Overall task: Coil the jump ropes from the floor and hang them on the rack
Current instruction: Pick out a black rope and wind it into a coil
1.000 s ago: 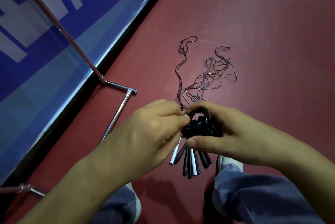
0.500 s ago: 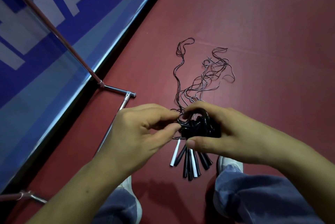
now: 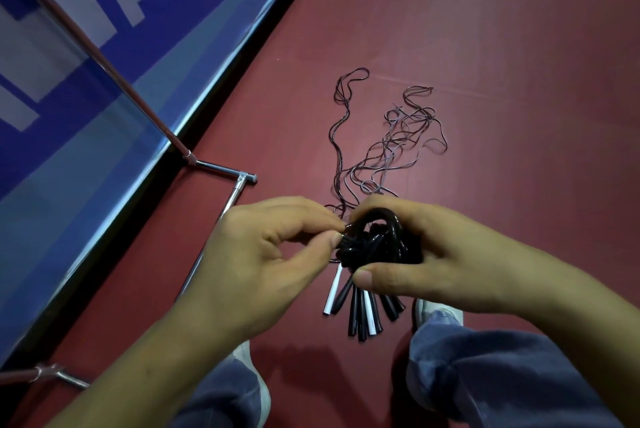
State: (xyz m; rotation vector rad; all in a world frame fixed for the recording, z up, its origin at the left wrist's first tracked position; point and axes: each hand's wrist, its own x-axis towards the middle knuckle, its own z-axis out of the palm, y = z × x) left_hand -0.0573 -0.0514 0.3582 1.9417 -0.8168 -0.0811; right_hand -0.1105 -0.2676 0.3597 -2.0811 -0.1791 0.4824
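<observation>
Since the frame a second ago, the left hand [image 3: 263,254] has opened out from its fist-like wrap over the bundle. Its thumb and forefinger now pinch a thin cord at the left edge of the knot. The right hand [image 3: 433,254] has hardly shifted: fingers curled over the top, thumb pressed underneath, clamped on the jump ropes [image 3: 377,244].

That glossy black bundle sits between the two hands, near the middle of the view. Black and white handles [image 3: 360,310] hang below it, and loose cords [image 3: 391,147] trail away across the red floor [image 3: 485,47] to the far side. The rack [image 3: 221,169] stands to the left, its chrome foot just beside the left hand and its pole rising toward the far left.

These ropes look light and limp — thin, smooth cord that probably slips and springs open unless gripped. The handles are the stiff part and the surest hold, so gather them in one fist and draw the cord in loops from there. The tangled far ends may snag on each other.
</observation>
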